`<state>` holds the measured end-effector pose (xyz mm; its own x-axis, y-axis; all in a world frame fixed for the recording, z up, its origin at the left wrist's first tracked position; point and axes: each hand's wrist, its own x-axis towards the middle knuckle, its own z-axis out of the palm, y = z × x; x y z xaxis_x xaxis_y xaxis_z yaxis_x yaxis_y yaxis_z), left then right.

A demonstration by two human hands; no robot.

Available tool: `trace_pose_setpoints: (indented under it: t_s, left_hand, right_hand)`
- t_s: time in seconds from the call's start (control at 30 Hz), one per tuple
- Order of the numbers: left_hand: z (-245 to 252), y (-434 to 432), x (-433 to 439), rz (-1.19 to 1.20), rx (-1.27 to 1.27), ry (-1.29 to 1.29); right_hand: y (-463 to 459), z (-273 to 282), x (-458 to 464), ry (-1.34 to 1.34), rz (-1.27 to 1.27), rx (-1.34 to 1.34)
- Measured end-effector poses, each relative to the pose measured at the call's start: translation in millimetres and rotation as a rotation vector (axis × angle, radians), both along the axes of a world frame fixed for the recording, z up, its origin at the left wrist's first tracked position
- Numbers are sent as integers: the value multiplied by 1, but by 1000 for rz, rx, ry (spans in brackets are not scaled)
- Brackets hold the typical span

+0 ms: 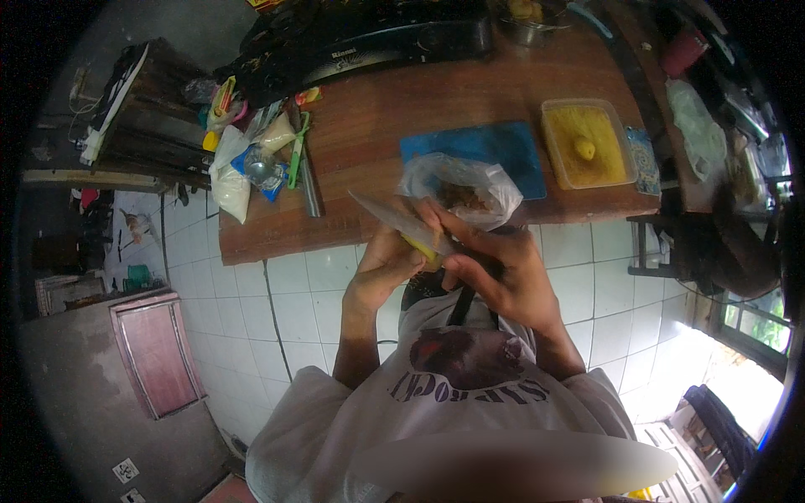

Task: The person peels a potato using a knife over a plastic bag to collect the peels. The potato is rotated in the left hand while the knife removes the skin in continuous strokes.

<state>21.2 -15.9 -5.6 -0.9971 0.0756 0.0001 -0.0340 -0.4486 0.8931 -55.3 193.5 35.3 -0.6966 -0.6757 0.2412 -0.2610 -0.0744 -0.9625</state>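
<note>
My left hand (383,267) holds a small yellow-fleshed piece, perhaps a peeled potato (422,250), in front of my body. A kitchen knife (402,220) is in my right hand (503,270), its broad blade lying across the yellow piece and its tip pointing up to the left. Just beyond the hands, a clear plastic bag (503,195) with brown scraps, possibly peelings (465,198), sits open at the table's front edge. It partly covers a blue cutting board (512,151). To the right, a clear plastic tub (553,179) of yellowish liquid holds one peeled yellow piece (585,149).
A black Rinnai gas stove (390,50) stands at the back of the wooden table (365,126). Left lie a green-handled peeler (298,151), a metal cylinder (310,188) and bags of white contents (229,182). A metal bowl (528,31) is at the back right.
</note>
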Motion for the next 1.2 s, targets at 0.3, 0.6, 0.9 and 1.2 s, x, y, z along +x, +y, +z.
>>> trace_pose_setpoints:
  t_s: [0.3,0.6,0.9,1.2]
  left_hand:
    - [1,3,-7,69,25,53]
    - [0,-2,-6,72,-114,38]
    - [-3,3,-14,34,-31,-28]
    - [-5,-10,-22,66,119,95]
  right_hand:
    - [-5,-4,2,-125,-25,28]
    - [-10,-9,2,-154,-38,-67]
    - [-6,-4,-3,-417,-43,-16]
    - [-4,-39,-8,-103,-271,110]
